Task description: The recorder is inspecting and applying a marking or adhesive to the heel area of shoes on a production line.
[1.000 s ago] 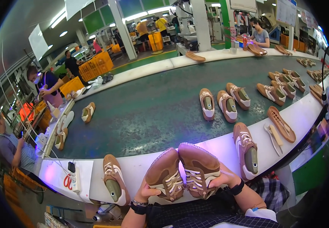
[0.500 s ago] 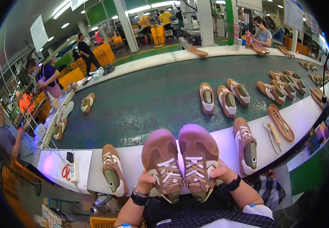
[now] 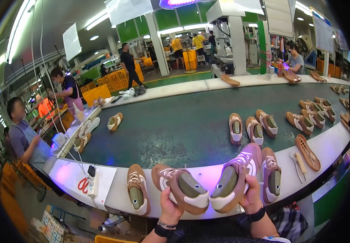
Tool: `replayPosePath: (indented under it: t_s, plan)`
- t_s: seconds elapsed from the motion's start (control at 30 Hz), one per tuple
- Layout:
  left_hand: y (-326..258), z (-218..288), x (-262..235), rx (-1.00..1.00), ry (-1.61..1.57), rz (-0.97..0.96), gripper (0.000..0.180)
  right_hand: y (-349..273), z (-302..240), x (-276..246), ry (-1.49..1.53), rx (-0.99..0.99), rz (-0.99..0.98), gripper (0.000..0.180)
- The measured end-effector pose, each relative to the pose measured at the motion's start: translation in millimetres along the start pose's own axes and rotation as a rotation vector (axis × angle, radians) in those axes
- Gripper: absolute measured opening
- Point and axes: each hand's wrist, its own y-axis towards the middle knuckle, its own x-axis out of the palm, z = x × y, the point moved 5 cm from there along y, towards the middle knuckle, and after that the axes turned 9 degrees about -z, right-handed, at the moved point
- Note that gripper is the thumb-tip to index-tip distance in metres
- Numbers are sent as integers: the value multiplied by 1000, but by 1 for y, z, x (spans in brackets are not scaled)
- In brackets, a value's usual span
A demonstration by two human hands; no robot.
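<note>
My left hand (image 3: 171, 205) is closed round a brown sneaker (image 3: 179, 187) with a white heel patch. My right hand (image 3: 251, 195) grips a matching sneaker (image 3: 238, 176), whose toe points away to the upper right. Both shoes have olive lasts inside, and their heels face me, close together over the white ledge. Left of them, another sneaker (image 3: 138, 190) stands on the ledge. A fourth sneaker (image 3: 271, 174) stands just right of my right hand, partly behind the held shoe.
A dark green conveyor belt (image 3: 175, 117) runs beyond the ledge, carrying several sneakers. Right on the ledge lie a loose sole (image 3: 307, 153) and pincers (image 3: 297, 167). Red-handled scissors (image 3: 83, 185) and a power strip (image 3: 93, 184) are at left. People (image 3: 25, 129) stand around the line.
Both held sneakers have turned from toes up with laces toward me to heels toward me, toes pointing away and apart. The whole view has tilted upward.
</note>
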Motion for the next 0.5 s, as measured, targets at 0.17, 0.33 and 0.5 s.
replayPosePath:
  t_s: [0.17,0.33,0.5]
  plan:
    - [-3,4,-3,60,28,64,50,-1,0,8,-71,-138,138,48]
    - [4,-2,-11,35,55,131,53,3,0,3,-94,-117,192,48]
    - [15,-10,-11,13,91,146,56,9,-1,-1,-143,-110,239,49]
